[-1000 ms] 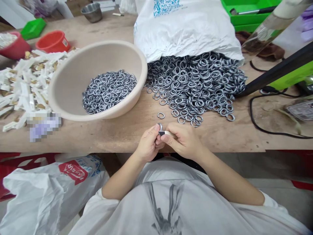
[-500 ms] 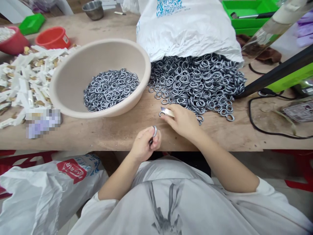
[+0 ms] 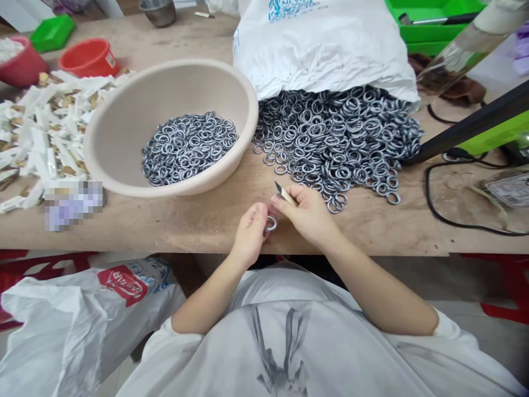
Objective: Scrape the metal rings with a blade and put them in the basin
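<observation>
Near the table's front edge, my left hand (image 3: 250, 231) is closed on a grey ring (image 3: 271, 223), which sticks out on its right side. Close beside it, my right hand (image 3: 308, 215) grips a small knife (image 3: 286, 194) with a pale handle, its dark pointed blade aimed up and to the left. The fingertips of both hands nearly meet; whether they touch I cannot tell. Just beyond my right hand lies a heap of grey rings (image 3: 339, 138), spilling from a white sack (image 3: 322, 55). A beige basin (image 3: 171, 190), tilted toward me, holds many more such rings (image 3: 190, 146).
White strips (image 3: 39, 143) are piled at the left, near a red bowl (image 3: 88, 58) and a green tray (image 3: 53, 33). A metal bowl (image 3: 159, 12) stands at the back. On the right are a black bar (image 3: 467, 124), a cable (image 3: 433, 204) and a clear bottle (image 3: 454, 55).
My right hand has come nearer to my left, and the ring at its fingertips no longer shows there. My left hand has turned and risen slightly, its ring now facing right.
</observation>
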A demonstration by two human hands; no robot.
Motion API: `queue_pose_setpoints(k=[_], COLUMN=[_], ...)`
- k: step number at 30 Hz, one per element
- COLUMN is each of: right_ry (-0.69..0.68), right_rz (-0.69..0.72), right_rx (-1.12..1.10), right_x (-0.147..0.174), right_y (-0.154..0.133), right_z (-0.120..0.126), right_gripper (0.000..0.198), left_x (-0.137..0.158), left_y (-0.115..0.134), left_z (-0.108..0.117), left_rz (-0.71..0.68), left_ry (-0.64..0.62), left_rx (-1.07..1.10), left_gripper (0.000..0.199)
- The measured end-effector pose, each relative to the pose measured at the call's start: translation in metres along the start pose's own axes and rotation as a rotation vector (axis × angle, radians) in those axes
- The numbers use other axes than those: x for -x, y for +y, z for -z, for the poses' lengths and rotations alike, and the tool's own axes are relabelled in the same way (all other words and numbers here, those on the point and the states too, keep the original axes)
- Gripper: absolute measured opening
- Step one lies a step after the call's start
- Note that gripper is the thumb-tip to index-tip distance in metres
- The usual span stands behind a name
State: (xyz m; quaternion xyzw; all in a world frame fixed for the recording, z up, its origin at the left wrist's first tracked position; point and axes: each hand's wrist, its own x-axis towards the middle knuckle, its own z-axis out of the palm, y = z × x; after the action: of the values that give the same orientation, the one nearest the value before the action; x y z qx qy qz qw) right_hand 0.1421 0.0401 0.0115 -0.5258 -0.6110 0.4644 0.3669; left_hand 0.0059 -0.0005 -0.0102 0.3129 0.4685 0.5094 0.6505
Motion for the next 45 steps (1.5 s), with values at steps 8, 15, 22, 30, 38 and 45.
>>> queue_pose_setpoints(k=[8, 15, 22, 30, 38, 45], right_ry=[0.027, 0.021, -0.029, -0.101, -0.055, -0.194], right_rz=[0.069, 0.116, 0.282, 0.422, 0.191, 0.077], right_rx=[-0.329, -0.209, 0.100, 0.283, 0.487, 0.855], right_x=[0.025, 0.011, 0.027, 0.034, 0.035, 0.070], right_y=[0.008, 0.014, 0.013, 0.007, 0.024, 0.032], right_z=[-0.003, 0.006, 0.021, 0.019, 0.037, 0.031], right_gripper=[0.039, 0.043, 0.057, 0.051, 0.039, 0.025], left_x=[0.000, 0.004, 0.008, 0.010, 0.016, 0.012], left_y=[-0.003, 0.002, 0.015, 0.012, 0.027, 0.047], left_z=[-0.019, -0.021, -0.015, -0.012, 0.009, 0.023], left_rz=[0.068, 0.203, 0.275, 0.277, 0.133, 0.028], left_ry=[-0.096, -0.266, -0.366, -0.406, -0.386, -0.073], left_rx=[0.085, 0.147, 0.227, 0.258, 0.223, 0.182], left_gripper=[0.054, 0.053, 0.056, 0.058, 0.041, 0.026])
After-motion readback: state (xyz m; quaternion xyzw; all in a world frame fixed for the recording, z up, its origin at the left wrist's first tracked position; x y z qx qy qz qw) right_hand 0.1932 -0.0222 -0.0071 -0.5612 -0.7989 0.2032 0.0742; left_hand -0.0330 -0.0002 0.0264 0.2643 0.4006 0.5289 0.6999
